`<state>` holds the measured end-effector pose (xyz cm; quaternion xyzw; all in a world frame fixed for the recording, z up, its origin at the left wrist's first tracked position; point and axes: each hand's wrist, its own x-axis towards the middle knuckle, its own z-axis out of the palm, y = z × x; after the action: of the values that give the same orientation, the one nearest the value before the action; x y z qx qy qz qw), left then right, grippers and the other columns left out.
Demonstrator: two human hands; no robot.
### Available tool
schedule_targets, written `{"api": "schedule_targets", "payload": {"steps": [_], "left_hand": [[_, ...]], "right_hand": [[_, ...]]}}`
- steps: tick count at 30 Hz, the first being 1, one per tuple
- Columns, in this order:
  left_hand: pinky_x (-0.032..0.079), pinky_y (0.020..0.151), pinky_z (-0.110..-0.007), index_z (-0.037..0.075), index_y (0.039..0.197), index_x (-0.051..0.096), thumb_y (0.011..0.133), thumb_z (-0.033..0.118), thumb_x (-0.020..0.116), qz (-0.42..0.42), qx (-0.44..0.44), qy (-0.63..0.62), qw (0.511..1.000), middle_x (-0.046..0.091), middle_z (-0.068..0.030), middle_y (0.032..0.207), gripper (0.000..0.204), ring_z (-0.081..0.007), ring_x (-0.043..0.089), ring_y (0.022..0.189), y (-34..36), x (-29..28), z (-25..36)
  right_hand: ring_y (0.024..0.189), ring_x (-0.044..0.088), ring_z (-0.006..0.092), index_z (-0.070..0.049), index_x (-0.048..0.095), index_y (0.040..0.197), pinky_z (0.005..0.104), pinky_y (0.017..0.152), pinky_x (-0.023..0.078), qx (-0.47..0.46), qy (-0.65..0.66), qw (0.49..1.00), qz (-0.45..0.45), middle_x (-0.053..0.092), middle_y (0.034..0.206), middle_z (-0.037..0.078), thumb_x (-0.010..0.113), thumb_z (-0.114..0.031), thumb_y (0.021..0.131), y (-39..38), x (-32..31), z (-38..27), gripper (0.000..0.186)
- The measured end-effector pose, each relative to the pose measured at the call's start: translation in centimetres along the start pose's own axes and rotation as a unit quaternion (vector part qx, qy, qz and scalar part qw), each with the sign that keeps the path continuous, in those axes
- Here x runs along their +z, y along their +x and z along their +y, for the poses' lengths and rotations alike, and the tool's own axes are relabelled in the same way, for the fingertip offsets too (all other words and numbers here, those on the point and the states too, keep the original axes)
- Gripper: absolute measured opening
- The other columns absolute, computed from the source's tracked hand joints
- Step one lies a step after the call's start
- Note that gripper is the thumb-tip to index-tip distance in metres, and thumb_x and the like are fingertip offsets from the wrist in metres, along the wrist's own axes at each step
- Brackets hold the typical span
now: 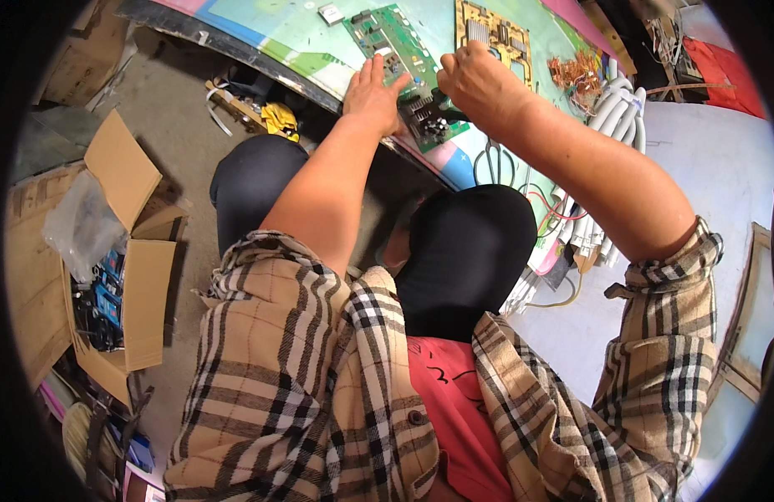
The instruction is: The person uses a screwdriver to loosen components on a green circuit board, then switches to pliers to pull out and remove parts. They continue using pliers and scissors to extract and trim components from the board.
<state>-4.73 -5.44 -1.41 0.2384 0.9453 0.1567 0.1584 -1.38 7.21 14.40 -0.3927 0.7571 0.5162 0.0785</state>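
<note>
My left hand (372,96) lies with fingers extended on a long green circuit board (402,40) at the table's edge, beside a darker board section (436,131) with black components. My right hand (479,84) is closed just right of it, round something dark that is mostly hidden. Behind that hand sits a yellow-brown plate with cutouts (515,31). A small silver part (331,13) lies left of the green board. Scissors (493,159) with dark handles lie below my right hand, next to thin red and green wires (547,202).
The printed tabletop (286,50) holds tangled copper wire (573,75) and white tubes (617,113) at right. An open cardboard box (144,305) with packed items stands on the floor at left. Yellow scraps (280,119) lie below the table's edge. My knees (470,251) are close beneath it.
</note>
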Motion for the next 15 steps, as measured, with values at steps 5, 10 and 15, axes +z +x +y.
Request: {"api": "schedule_targets", "payload": {"steps": [5,10,15], "left_hand": [[0.015,0.116,-0.039,0.034,0.144,0.033,0.063,0.039,0.083,0.001,-0.011,-0.017,1.000,0.010,-0.0193,0.154,0.095,-0.0319,0.012,0.143,0.0,-0.3,-0.2],[0.016,0.115,-0.039,0.034,0.143,0.035,0.062,0.038,0.084,0.018,-0.007,-0.016,1.000,0.014,-0.0200,0.153,0.094,-0.0327,0.015,0.142,0.4,0.3,-0.4],[0.017,0.114,-0.040,0.034,0.141,0.037,0.061,0.038,0.084,-0.002,-0.012,-0.009,1.000,0.014,-0.0205,0.153,0.093,-0.0330,0.016,0.141,0.5,-0.5,-0.1]], "right_hand": [[0.087,0.053,0.0152,-0.009,0.058,0.104,0.0298,0.077,0.035,0.047,-0.009,0.999,-0.016,0.051,0.086,0.002,0.059,-0.024,0.079,-0.9,-0.8,-1.6,0.029],[0.090,0.054,0.0199,-0.009,0.062,0.109,0.0381,0.080,0.039,0.051,-0.021,0.997,-0.046,0.055,0.092,0.003,0.057,-0.028,0.082,-1.9,-1.8,-2.5,0.034],[0.088,0.053,0.0208,-0.009,0.059,0.108,0.0388,0.080,0.039,0.117,0.005,0.993,-0.025,0.054,0.092,0.005,0.053,-0.026,0.084,-2.9,-1.0,-4.2,0.030]]}}
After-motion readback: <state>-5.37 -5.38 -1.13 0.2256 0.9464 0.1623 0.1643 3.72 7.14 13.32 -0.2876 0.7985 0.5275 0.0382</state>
